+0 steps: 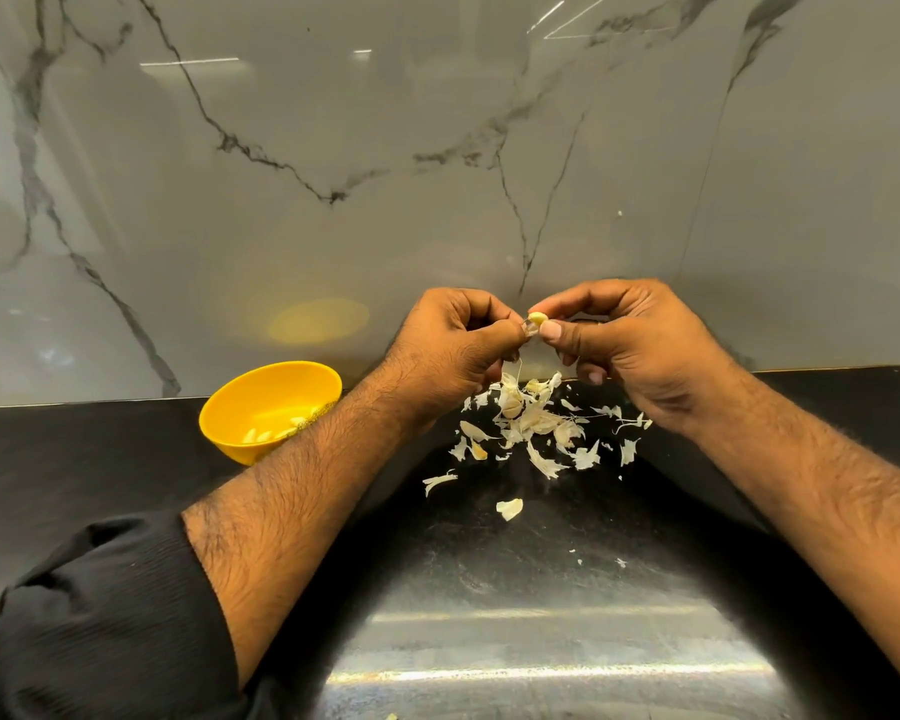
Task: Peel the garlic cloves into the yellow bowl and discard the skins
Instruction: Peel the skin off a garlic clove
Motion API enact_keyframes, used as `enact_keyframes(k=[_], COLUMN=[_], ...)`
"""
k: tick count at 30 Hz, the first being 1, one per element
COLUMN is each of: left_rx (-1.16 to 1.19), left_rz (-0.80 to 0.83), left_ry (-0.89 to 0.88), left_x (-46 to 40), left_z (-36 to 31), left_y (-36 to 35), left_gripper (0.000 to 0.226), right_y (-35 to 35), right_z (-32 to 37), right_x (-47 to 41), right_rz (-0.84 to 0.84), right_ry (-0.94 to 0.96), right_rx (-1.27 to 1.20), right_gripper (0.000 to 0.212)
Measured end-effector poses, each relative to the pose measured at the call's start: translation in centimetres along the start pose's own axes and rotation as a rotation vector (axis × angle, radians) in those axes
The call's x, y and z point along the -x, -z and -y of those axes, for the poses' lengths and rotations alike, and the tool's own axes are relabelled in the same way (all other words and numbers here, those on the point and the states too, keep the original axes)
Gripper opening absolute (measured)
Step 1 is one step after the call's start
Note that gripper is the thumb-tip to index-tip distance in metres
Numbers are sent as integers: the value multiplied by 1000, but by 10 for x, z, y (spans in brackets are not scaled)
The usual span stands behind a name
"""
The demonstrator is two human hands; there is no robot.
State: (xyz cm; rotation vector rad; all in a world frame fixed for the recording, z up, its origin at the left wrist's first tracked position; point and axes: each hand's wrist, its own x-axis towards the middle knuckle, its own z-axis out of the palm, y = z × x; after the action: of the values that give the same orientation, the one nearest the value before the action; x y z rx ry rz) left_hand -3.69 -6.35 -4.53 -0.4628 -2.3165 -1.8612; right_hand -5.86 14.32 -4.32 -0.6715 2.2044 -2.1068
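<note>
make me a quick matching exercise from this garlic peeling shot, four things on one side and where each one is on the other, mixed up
Things:
1. garlic clove
2. yellow bowl
3. loose skins
4. peeled cloves

Places:
A. scattered on the black counter below the hands
B. pinched between the left hand and the right hand
C. inside the bowl
D. on the counter by the marble wall, beside the left forearm

Pairs: 1-B, 2-D, 3-A, 4-C
</note>
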Motion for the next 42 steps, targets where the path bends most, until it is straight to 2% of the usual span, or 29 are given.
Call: enact_keyframes(k=[7, 10, 15, 18, 20, 21, 23, 24, 28, 29, 31, 32, 34, 37, 42], left_rx=[-47, -160, -533, -580, -623, -627, -621, -622, -681, -694, -691, -696, -700, -632, -513], left_rz=[-14, -28, 5, 1, 14, 3, -12, 1, 39, 32, 46, 71, 99, 64, 40], left_ry=[12, 51, 78, 17, -31, -48, -57, -46, 20, 22, 11, 1, -13, -27, -88], left_x=[0, 0, -1, -1, -1, -1, 0, 0, 1, 0, -1, 0, 0, 0, 1], left_z=[-1, 0, 4, 2, 1, 0, -5, -7, -12, -14, -15, -16, -13, -11, -9], left_y=[2, 4, 7, 11, 13, 13, 14, 15, 19, 23, 30, 33, 35, 32, 22], left_gripper=[12, 13, 30, 16, 27, 25, 15, 17, 48, 47, 26, 23, 32, 21, 31], right_y=[1, 7, 11, 11, 12, 13, 13, 13, 12, 12, 11, 10, 9, 7, 4], right_z=[2, 6, 6, 4, 4, 4, 4, 3, 0, 0, -1, -2, -2, -2, 0], right_x=[0, -2, -3, -3, -3, -3, -3, -4, -4, -4, -4, -5, -5, -5, -3], right_rz=[13, 20, 28, 37, 37, 35, 29, 24, -11, -17, -24, -28, -41, -75, -81], right_ry=[-56, -34, -60, -57, -56, -54, -49, -49, -60, -64, -67, -67, -59, -19, 46], right_rx=[-265, -365, -323, -293, -276, -262, -222, -199, -67, -28, 25, 51, 130, 371, 603], right_gripper=[20, 21, 26, 30, 35, 37, 35, 31, 21, 20, 19, 18, 16, 11, 5])
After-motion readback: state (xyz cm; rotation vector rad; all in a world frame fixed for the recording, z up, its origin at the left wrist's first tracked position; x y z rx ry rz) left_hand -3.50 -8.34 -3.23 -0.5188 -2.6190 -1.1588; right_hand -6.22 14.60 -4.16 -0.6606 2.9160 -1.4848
